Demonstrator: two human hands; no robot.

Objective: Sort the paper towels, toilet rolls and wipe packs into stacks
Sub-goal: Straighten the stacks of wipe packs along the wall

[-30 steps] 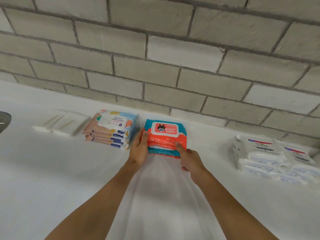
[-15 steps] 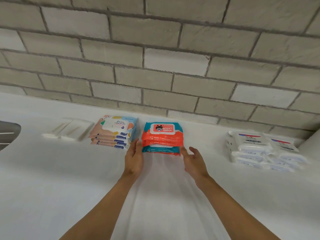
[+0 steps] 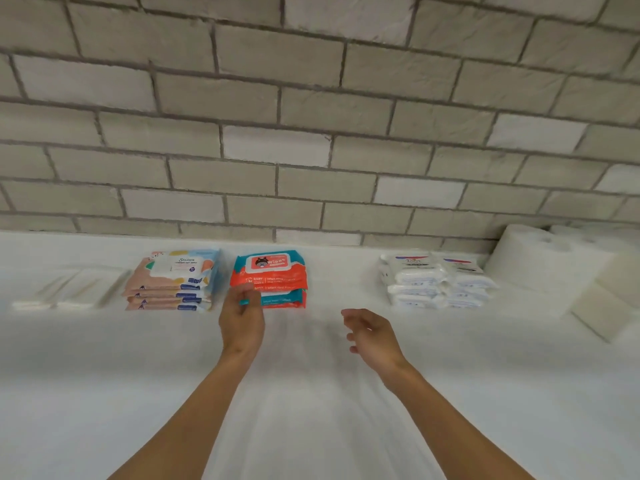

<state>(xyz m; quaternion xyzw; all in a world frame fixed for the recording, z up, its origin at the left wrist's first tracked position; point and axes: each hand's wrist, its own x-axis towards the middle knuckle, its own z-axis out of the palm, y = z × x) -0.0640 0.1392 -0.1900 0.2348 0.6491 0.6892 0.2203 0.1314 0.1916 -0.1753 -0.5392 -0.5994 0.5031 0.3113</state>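
Note:
A stack of orange and teal wipe packs [image 3: 273, 278] stands on the white counter near the wall. Left of it is a stack of pastel patterned wipe packs [image 3: 173, 282]. Right of it are two side-by-side stacks of white wipe packs [image 3: 436, 280]. My left hand [image 3: 240, 318] hovers in front of the orange stack's lower left corner, fingers relaxed, holding nothing. My right hand [image 3: 372, 336] hangs above the counter to the right of that stack, fingers loosely curled and empty. White paper rolls [image 3: 540, 258] stand at the far right.
Flat clear-wrapped white packs [image 3: 69, 289] lie at the far left. A pale block-shaped pack [image 3: 606, 306] sits in front of the rolls at the right edge. A grey brick wall [image 3: 311, 116] runs behind the white counter [image 3: 311, 393].
Both hands have come off the orange wipe stack and drawn back toward me; the right hand moved off to the right. The view has tilted up and right, bringing the paper rolls in.

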